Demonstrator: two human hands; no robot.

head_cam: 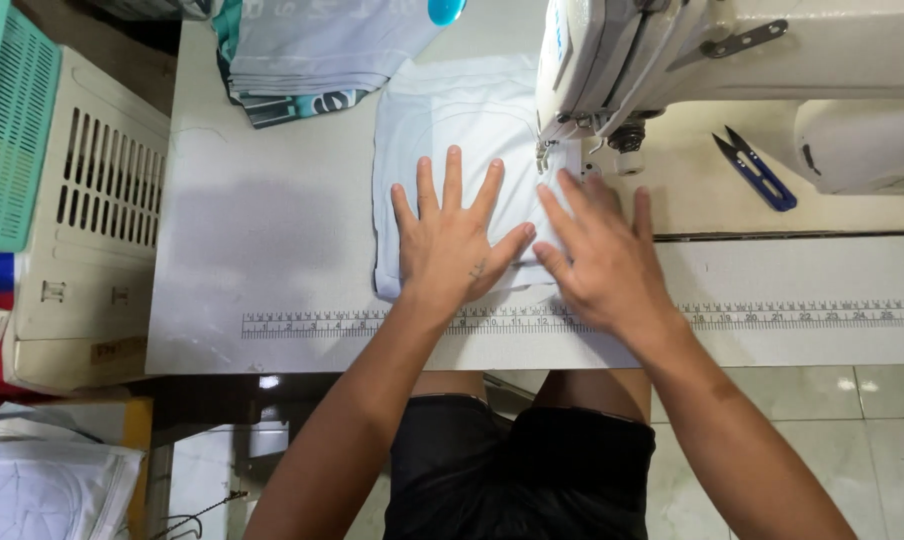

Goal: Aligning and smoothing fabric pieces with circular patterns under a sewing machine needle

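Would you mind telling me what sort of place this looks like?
Most likely a garment sewing workshop. Both hands, left hand and right hand, press pale fabric flat by an industrial sewing machine; thread snips and a stack of folded cloth lie nearby.

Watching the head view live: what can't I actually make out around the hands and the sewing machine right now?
- Needle and presser foot: mostly hidden behind the white sewing machine head.
- Pale blue fabric piece: its near part lies under the left hand and right hand.
- Folded stack of printed fabric: cut off by the top edge.
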